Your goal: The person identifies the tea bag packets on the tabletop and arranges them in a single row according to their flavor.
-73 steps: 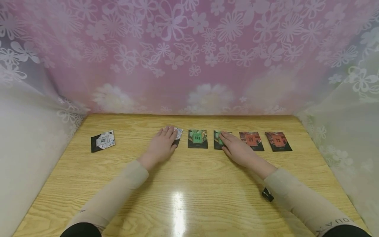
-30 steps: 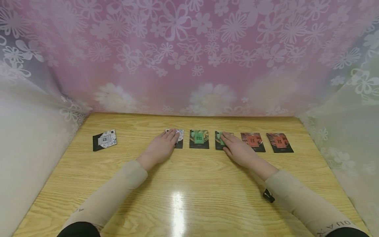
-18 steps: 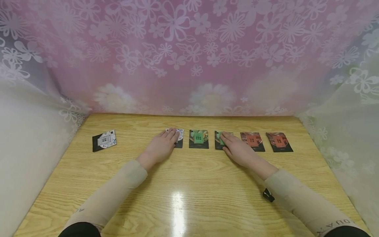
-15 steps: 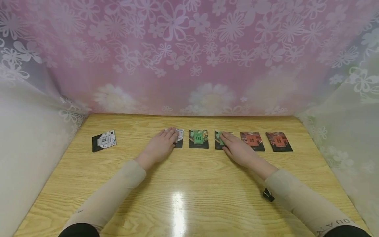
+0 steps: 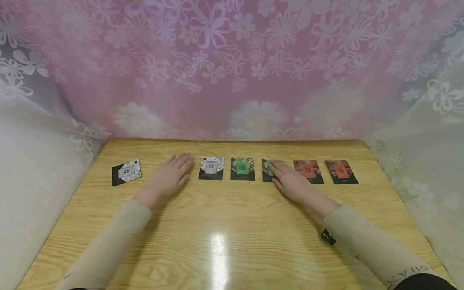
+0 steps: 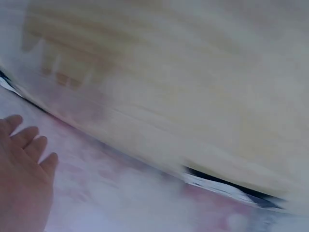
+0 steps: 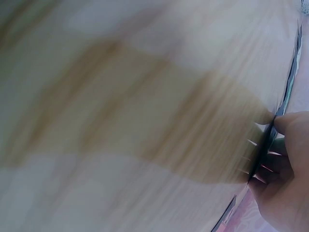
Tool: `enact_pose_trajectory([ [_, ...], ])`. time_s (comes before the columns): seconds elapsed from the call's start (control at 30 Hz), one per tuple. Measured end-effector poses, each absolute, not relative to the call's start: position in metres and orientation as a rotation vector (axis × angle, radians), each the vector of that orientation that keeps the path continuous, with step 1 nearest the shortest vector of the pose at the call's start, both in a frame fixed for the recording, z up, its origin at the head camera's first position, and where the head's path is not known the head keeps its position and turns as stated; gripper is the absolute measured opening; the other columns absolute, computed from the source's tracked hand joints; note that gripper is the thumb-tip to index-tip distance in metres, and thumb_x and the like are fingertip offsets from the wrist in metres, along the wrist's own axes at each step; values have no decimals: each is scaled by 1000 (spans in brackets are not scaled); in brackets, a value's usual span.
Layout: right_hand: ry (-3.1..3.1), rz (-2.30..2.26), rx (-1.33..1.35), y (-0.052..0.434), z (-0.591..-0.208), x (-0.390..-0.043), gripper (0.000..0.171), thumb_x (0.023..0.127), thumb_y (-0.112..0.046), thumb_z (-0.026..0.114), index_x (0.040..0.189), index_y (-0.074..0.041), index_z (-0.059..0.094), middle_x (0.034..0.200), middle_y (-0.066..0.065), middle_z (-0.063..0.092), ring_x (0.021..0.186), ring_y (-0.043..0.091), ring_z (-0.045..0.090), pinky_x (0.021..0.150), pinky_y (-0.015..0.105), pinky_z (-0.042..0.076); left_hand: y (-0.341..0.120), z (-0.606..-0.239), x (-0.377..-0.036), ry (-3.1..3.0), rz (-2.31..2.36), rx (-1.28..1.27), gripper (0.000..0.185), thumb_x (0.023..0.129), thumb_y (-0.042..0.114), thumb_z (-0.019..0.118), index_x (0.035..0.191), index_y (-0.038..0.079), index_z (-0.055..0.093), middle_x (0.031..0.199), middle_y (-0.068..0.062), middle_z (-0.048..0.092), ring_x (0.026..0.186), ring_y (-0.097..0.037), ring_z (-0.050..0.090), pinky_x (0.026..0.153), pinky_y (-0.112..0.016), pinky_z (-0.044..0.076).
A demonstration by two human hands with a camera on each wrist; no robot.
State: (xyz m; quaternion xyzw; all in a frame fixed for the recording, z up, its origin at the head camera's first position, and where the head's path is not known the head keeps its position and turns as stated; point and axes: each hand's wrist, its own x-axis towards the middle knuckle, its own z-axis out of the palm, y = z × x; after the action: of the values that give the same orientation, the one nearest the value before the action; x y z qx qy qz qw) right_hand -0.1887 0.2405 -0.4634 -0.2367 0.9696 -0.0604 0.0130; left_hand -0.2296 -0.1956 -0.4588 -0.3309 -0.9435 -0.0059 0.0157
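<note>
In the head view several flat printed packets lie in a row on the wooden table. My left hand (image 5: pixel 168 175), fingers straight, is over the table between a tilted white-and-black packet (image 5: pixel 126 172) at the far left and a straight white-and-black packet (image 5: pixel 211 168). It holds nothing. A green packet (image 5: pixel 242 168) lies uncovered in the middle. My right hand (image 5: pixel 291 183) rests its extended fingers on a second green packet (image 5: pixel 266 175), hiding much of it. In the right wrist view, the right hand (image 7: pixel 277 169) is at that packet's edge.
Two red-and-black packets, an inner one (image 5: pixel 309 172) and an outer one (image 5: pixel 341 172), lie right of my right hand. A small black object (image 5: pixel 328 237) sits by the right sleeve. A pink floral curtain (image 5: pixel 232 80) hangs behind the wooden table (image 5: pixel 181 249).
My left hand has left the straight white-and-black packet and moved left, uncovering it. That packet was tilted at first and straightened under the hand. The right hand has stayed on the green packet.
</note>
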Motion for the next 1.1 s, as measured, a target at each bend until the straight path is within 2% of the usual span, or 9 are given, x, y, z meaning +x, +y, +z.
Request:
enact_pose_trajectory([
  [0.67, 3023, -167, -728, 239, -461, -186, 56, 110, -21, 59, 158, 5, 45, 166, 26, 42, 152, 44, 44, 123, 59, 44, -321, -457, -211, -3117, -29, -733, 63, 115, 31, 47, 163, -6, 32, 170, -32, 28, 158, -50, 27, 131, -65, 24],
  [1.1, 3022, -173, -731, 239, -460, -188, 57, 110, -22, 60, 158, 5, 45, 166, 26, 42, 152, 43, 45, 123, 59, 44, -362, -461, -209, -3115, -32, -648, 56, 111, 15, 47, 160, -9, 35, 164, -38, 33, 153, -56, 33, 128, -66, 30],
])
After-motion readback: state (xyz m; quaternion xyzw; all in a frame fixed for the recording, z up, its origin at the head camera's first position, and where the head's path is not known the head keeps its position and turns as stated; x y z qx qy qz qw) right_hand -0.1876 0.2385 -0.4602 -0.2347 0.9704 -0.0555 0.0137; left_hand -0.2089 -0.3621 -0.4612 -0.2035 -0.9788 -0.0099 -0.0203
